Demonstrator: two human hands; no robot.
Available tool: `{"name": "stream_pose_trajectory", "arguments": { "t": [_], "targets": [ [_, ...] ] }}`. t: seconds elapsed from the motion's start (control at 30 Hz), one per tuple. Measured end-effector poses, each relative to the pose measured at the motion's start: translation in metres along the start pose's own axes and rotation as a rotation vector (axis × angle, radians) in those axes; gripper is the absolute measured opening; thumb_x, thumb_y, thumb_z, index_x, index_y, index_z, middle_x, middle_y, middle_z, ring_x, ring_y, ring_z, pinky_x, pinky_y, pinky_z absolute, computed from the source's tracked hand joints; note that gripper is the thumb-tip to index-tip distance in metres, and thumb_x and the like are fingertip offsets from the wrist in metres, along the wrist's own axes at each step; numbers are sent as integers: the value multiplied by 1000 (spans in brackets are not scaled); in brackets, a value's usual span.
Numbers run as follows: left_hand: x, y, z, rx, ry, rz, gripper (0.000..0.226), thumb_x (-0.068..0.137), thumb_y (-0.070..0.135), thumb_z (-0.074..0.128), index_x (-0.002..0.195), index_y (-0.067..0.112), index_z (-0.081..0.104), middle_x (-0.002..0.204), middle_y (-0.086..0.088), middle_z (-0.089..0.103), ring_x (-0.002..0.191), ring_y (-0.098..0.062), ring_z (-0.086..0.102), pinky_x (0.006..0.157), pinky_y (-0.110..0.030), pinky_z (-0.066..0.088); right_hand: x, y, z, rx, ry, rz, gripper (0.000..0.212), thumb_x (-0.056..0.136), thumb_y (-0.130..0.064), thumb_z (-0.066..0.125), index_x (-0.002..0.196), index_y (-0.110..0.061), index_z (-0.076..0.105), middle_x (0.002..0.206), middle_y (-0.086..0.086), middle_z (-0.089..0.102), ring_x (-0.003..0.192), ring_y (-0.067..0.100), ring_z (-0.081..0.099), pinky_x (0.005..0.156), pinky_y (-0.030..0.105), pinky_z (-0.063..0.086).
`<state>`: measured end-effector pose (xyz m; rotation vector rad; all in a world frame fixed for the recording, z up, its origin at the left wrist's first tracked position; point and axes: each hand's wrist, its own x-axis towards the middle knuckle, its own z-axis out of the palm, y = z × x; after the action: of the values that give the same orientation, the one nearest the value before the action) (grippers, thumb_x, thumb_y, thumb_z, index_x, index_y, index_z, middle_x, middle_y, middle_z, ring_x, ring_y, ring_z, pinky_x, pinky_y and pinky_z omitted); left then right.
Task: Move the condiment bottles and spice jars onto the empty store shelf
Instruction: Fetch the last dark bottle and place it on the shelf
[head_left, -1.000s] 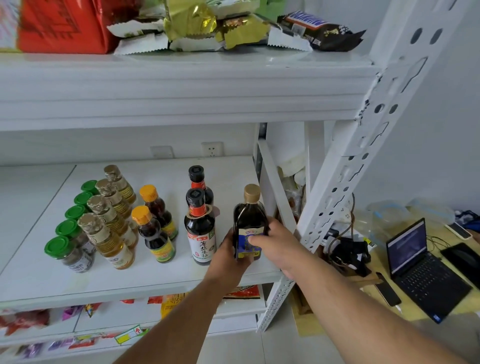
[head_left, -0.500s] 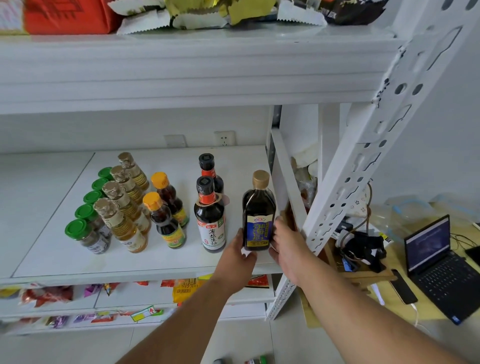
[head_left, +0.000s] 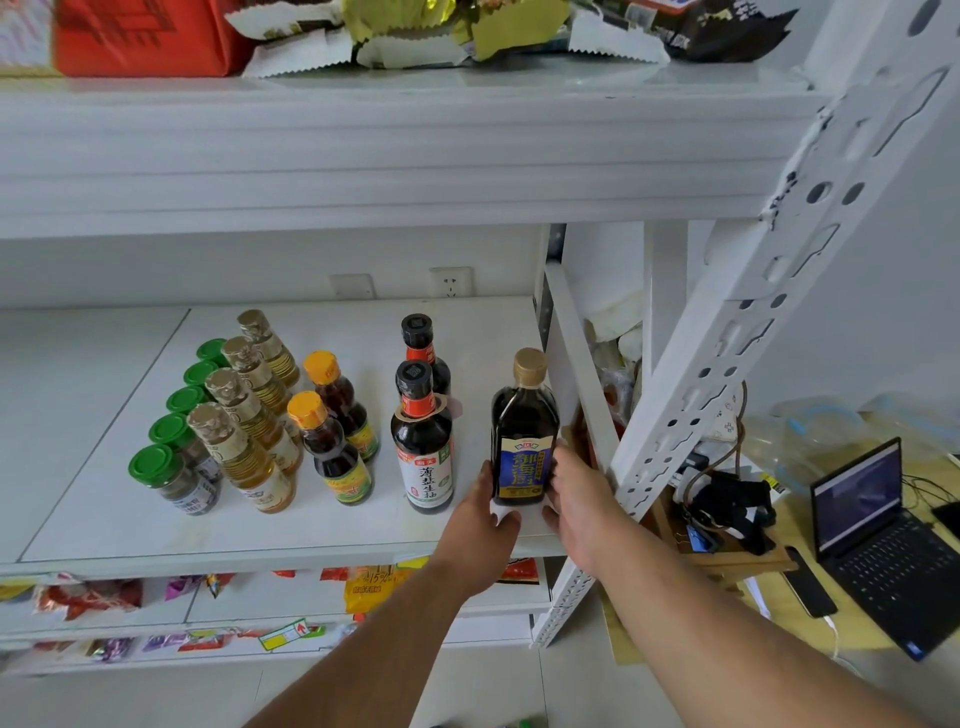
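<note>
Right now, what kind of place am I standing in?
Probably a small shop or its stockroom: white metal shelving holds rows of dark sauce bottles and green-lidded spice jars, with packaged snacks and a yellow price tag below.

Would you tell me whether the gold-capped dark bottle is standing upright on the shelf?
Upright: the bottle stands on the shelf, cap straight up, left hand and right hand at its base.

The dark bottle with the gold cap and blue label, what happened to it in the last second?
The dark glass bottle with the gold cap and blue label was gripped by both hands a second ago. Now it stands on the white shelf, and the left hand and right hand have loosened, only flanking its base. The other bottles and green-lidded jars stayed put.
</note>
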<state>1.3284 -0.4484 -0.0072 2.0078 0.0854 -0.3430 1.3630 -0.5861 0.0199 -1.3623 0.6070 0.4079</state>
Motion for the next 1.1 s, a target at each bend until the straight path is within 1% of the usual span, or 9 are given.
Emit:
{"name": "stream_pose_trajectory", "arguments": {
  "t": [0.27,0.43,0.53,0.63,0.7,0.8,0.9,1.0,1.1],
  "targets": [
    [2,-2,-3,-5,17,24,41,100,40,55,133,59,40,132,19,61,121,-5,58,103,-25,46,3,4,-3,-38,15,-24,42,95,-64,45,115,-36,71,119,-1,72,121,17,60,115,45,39],
    [-3,6,-6,-30,34,58,44,103,47,53,144,50,39,137,24,57,128,-2,53,106,-26,42,-5,7,-5,-71,-22,-17,54,90,-74,42,121,-38,68,138,-1,62,133,16,51,120,48,31],
    [-10,9,-8,-19,37,45,52,99,56,52,149,46,38,144,22,55,135,-3,49,112,-30,43,-16,7,-8,-96,-30,-8,40,97,-70,39,109,-42,65,151,2,51,143,19,41,122,49,28],
    [-22,14,-8,-18,42,25,62,100,52,55,157,41,31,155,16,47,146,-6,40,106,-20,40,-26,10,-14,-107,-58,-45,49,100,-66,39,133,-36,58,158,3,43,147,21,37,123,49,27],
    [-30,17,-8,-51,76,-7,71,102,42,57,163,28,23,162,9,38,150,-9,34,105,-16,35,-33,11,-20,-107,-66,-50,51,101,-61,41,138,-29,56,150,5,51,139,21,46,121,45,30],
    [-39,18,-6,-79,130,-40,74,103,37,58,164,20,19,164,5,35,151,-11,33,108,-21,32,-47,6,-31,-123,-93,-27,30,107,-45,41,93,-28,60,95,-3,61,88,8,57,89,30,46],
    [-50,19,-3,-99,160,-55,73,103,38,58,164,23,20,164,5,35,149,-11,36,108,-23,33,-63,-2,-35,-149,-108,-30,32,108,-43,40,85,-28,56,85,-5,59,78,6,55,71,25,45],
    [-64,18,2,-93,178,-68,70,103,40,57,163,27,23,162,10,37,145,-8,41,105,-22,36,-58,10,-40,-169,-159,-51,35,105,-52,41,110,-25,63,117,6,64,104,13,60,101,32,44],
    [-81,15,6,-101,207,-88,66,104,40,56,162,28,27,157,11,43,139,-6,45,101,-21,38,-59,20,-42,-217,-189,-86,68,95,-67,43,149,-27,46,160,4,41,145,22,39,122,48,30]
  ]
}}
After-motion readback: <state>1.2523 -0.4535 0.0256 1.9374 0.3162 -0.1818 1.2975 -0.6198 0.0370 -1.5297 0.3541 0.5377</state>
